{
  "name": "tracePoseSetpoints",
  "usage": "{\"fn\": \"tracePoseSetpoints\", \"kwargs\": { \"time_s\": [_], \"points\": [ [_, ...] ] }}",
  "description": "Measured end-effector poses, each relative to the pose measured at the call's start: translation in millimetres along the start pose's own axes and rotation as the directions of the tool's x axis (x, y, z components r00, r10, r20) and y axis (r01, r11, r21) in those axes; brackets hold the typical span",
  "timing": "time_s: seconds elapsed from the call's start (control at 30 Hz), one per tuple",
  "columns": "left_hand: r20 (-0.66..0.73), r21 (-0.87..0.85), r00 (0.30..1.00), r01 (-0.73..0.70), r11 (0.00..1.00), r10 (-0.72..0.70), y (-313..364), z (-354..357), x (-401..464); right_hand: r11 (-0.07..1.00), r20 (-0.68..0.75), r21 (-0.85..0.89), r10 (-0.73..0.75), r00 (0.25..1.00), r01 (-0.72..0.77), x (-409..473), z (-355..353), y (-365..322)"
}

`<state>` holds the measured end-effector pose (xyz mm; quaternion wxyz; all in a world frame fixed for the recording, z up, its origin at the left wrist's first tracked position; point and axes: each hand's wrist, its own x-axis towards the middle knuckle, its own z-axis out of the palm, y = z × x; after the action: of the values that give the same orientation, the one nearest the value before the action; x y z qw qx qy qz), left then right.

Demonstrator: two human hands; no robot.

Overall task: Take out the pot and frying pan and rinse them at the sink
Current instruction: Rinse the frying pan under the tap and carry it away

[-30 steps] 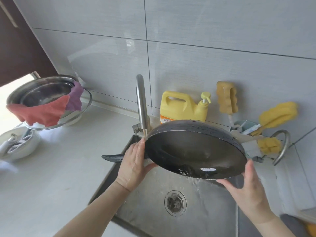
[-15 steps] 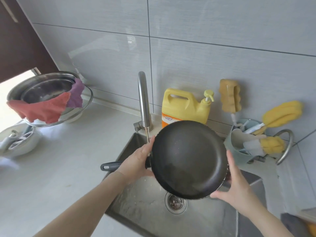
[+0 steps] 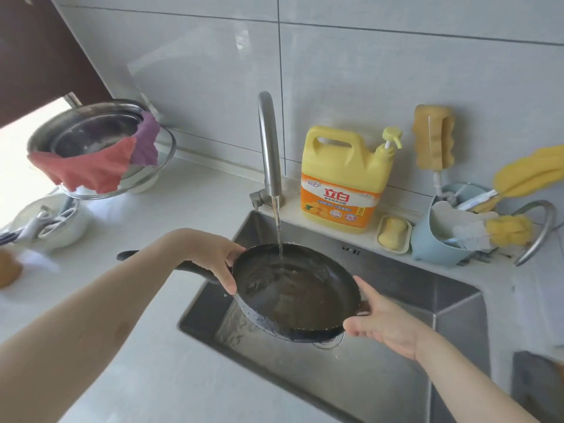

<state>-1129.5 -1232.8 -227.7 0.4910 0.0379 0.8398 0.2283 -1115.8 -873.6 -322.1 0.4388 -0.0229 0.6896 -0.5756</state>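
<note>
A black frying pan (image 3: 297,290) is held face up over the steel sink (image 3: 442,303), its handle pointing left. Water runs from the tap (image 3: 268,148) into the pan's far side. My left hand (image 3: 210,257) grips the pan where the handle meets the rim. My right hand (image 3: 384,322) supports the right rim, thumb on top and fingers underneath. A steel pot (image 3: 91,132) sits on the counter at the far left, with a red and a purple cloth draped over its rim.
A yellow detergent bottle (image 3: 345,181) and a soap dish (image 3: 393,233) stand behind the sink. A blue holder (image 3: 439,242) with yellow sponges and brushes is at the right. A white bowl with utensils (image 3: 52,224) sits at the left on the white counter (image 3: 152,227).
The pan was tilted steeply with its inside facing me; now it is lowered and turned level under the running water. Both hands stayed on its rim.
</note>
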Motion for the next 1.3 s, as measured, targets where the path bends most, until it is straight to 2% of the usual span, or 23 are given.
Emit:
{"fn": "tracePoseSetpoints", "kwargs": {
  "time_s": [0.13,0.2,0.3,0.37,0.43,0.53,0.67,0.77,0.87,1.03,1.17,1.3],
  "points": [
    [-0.202,0.124,0.977,0.094,0.988,-0.067,10.1,-6.5,-22.2,0.992,-0.029,-0.019,-0.126,0.992,0.125,10.5,23.6,14.9],
    [-0.341,0.168,0.939,0.093,0.981,-0.031,14.5,-2.7,-28.6,0.984,-0.113,-0.002,-0.177,0.978,0.178,12.9,36.0,20.8],
    [-0.536,0.216,0.84,0.04,0.976,0.084,19.2,8.1,-29.6,0.967,-0.228,-0.021,-0.253,0.94,0.255,13.5,40.8,18.0],
    [-0.621,0.2,0.771,-0.016,0.98,0.14,18.8,16.9,-23.2,0.944,-0.298,-0.121,-0.328,0.896,0.305,11.7,29.6,6.6],
    [-0.671,0.105,0.728,-0.098,0.99,0.143,15.4,27.1,-12.6,0.905,-0.315,-0.291,-0.397,0.862,0.31,3.5,10.9,-15.4],
    [-0.672,-0.067,0.723,-0.274,0.96,0.159,11.1,40.2,7.1,0.855,-0.254,-0.466,-0.375,0.892,0.227,-15.3,-20.9,-54.9],
    [-0.531,-0.154,0.832,-0.281,0.947,0.16,11.2,48.9,29.6,0.778,-0.173,-0.62,-0.255,0.951,0.096,-40.1,-48.0,-92.0],
    [-0.39,-0.182,0.909,-0.234,0.955,0.148,8.2,44.1,33.1,0.813,-0.19,-0.581,-0.186,0.964,0.043,-44.3,-48.1,-81.9],
    [-0.34,-0.128,0.933,-0.173,0.977,0.121,4.3,32.3,22.1,0.907,-0.146,-0.406,-0.187,0.971,0.114,-36.3,-34.1,-51.0],
    [-0.414,0.009,0.904,-0.115,0.993,0.108,7.2,18.2,0.8,0.965,-0.189,-0.225,-0.175,0.966,0.131,-13.4,-1.1,-10.8],
    [-0.492,0.0,0.863,-0.13,0.991,0.113,7.6,21.8,2.1,0.959,-0.221,-0.211,-0.237,0.946,0.19,-1.6,4.5,-7.5],
    [-0.6,0.066,0.783,-0.156,0.986,0.164,17.1,32.9,13.4,0.936,-0.287,-0.262,-0.307,0.908,0.233,-2.8,-8.5,-5.8]
  ]
}}
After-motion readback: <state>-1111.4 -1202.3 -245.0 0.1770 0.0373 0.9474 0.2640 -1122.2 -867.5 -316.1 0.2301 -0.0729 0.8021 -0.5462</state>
